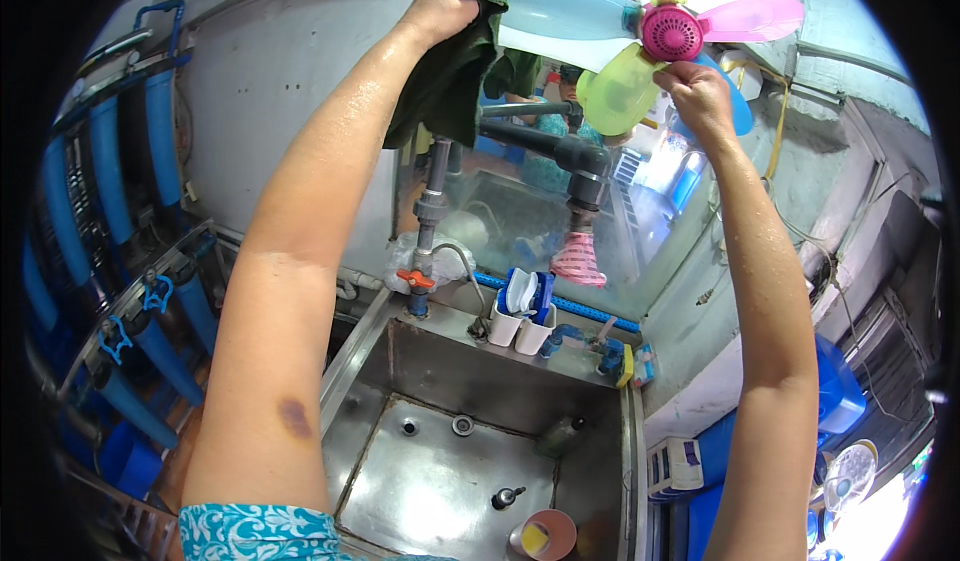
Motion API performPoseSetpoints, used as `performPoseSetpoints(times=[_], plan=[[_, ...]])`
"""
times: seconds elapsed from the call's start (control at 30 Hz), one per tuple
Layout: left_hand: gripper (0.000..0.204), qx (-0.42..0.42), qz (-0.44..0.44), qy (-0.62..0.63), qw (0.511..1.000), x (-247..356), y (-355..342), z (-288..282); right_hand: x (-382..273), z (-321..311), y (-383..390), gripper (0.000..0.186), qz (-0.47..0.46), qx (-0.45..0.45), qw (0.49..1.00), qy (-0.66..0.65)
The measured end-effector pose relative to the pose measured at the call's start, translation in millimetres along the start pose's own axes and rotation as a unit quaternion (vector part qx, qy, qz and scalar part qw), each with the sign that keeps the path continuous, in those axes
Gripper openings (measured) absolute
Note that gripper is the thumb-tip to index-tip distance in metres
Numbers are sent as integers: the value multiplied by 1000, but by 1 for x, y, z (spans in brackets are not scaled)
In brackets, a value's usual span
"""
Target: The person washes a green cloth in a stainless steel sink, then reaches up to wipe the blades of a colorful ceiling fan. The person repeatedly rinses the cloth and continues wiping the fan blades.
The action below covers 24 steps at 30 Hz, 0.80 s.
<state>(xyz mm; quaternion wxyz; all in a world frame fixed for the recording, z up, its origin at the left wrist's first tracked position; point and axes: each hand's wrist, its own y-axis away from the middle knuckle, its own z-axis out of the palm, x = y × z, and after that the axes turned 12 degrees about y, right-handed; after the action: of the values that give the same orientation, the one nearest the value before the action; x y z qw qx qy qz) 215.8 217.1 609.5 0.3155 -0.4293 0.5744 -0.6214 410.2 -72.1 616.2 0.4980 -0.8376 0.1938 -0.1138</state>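
Both arms are raised toward a fan with coloured blades and a round pink hub. My left hand is closed on a dark green cloth, which hangs down beside the tip of the light blue blade. With fingers pinched just below the hub, my right hand grips the yellow-green blade near its root. A pink blade points right, and a darker blue blade shows behind my right hand. Both forearms look wet.
Below is a steel sink holding a pink cup. Dark pipes and a red-handled valve rise behind it, before a mirror-like pane. White containers stand on the ledge. Blue filter tubes line the left.
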Motion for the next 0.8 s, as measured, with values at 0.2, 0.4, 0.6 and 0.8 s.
performPoseSetpoints(times=[0.2,0.4,0.6,0.8], plan=[[17,12,-75,332,940,29,-10,17,1,8,2,21,-33,13,998,-52],[25,-76,18,-341,937,44,15,14,12,-2,3,19,-78,26,996,38],[21,57,-34,-269,961,38,101,6,15,-12,6,21,-48,52,994,89],[30,154,-234,458,844,45,234,-11,13,-16,18,24,41,53,996,52]])
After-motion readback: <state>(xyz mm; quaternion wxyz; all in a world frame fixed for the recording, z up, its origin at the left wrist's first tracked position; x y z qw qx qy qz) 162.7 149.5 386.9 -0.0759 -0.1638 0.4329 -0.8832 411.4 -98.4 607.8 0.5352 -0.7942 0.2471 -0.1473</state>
